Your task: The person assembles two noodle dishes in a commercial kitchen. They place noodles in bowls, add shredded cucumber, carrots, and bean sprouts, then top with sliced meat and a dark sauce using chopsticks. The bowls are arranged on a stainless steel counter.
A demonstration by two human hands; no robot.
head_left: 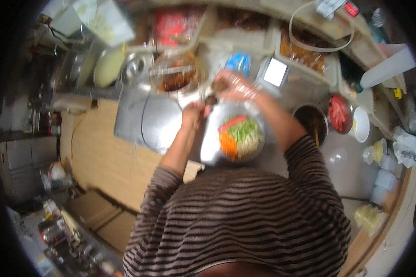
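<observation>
My right hand (238, 86), in a clear plastic glove, closes on a brown clump of food (218, 85) above the metal counter. Close by on its left, my bare left hand (196, 113) is closed too. A small dark round piece (211, 99) shows at its fingertips; blur hides what the fingers grip. Nearer to me and below both hands sits a round dish of cut vegetables, with orange shreds (227, 144), green shredded lettuce (245, 131), red slices (232, 123) and pale shreds (248, 147) in separate patches.
Beyond my hands stand a bowl of brown food (178, 83), a blue packet (238, 63) and a small device with a lit screen (276, 72). To the right are a dark pot (311, 123) and a bowl of red slices (339, 114). A metal lid (148, 117) lies left.
</observation>
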